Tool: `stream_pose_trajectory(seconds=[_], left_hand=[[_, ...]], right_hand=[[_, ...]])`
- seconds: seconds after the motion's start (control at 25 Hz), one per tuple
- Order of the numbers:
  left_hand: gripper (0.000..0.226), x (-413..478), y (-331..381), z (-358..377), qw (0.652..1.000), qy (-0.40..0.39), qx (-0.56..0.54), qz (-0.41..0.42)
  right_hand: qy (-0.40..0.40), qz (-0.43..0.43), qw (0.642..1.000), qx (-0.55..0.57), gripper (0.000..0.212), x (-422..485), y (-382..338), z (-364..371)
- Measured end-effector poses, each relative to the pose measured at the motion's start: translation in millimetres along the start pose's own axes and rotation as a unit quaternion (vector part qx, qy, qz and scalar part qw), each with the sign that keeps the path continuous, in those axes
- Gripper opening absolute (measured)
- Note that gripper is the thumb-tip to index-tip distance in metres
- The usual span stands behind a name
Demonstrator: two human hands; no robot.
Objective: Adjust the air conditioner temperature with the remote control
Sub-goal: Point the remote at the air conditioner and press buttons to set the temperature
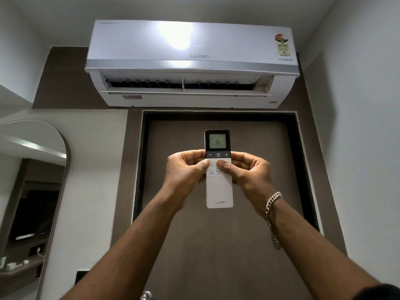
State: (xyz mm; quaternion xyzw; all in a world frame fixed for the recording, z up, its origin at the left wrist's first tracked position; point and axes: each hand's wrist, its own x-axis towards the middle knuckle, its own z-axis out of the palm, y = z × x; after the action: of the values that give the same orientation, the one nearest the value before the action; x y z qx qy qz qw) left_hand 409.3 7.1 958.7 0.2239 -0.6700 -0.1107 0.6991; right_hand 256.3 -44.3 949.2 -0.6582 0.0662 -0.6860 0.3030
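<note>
A white wall air conditioner [190, 61] hangs high above a brown door, its front flap open and two small dashes lit on its panel. Below it I hold a slim white remote control [219, 191] upright in both hands, its black top facing me. The remote's screen reads 16. My left hand [184, 172] grips its left edge, thumb resting on a round button. My right hand [249, 169] grips the right edge, thumb on the button row under the minus, power and plus keys. A chain bracelet hangs on my right wrist.
The brown door [216, 245] with a dark frame fills the centre, its metal handle [146, 295] at the bottom edge. An arched mirror [32, 191] hangs on the left wall. A white wall runs along the right.
</note>
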Motion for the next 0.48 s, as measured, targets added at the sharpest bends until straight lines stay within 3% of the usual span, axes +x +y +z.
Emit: stream_pose_trajectory(seconds=[0.2,0.48], left_hand=[[0.004,2.1,0.2,0.9,0.999,0.046,0.018,-0.008],[0.007,2.9,5.8,2.3,0.998,0.052,0.041,0.004]], right_hand=[[0.002,0.000,1.000,0.008,0.035,-2.6,-1.7,3.3],[0.018,0.014,1.000,0.009,0.016,-1.5,-9.1,4.0]])
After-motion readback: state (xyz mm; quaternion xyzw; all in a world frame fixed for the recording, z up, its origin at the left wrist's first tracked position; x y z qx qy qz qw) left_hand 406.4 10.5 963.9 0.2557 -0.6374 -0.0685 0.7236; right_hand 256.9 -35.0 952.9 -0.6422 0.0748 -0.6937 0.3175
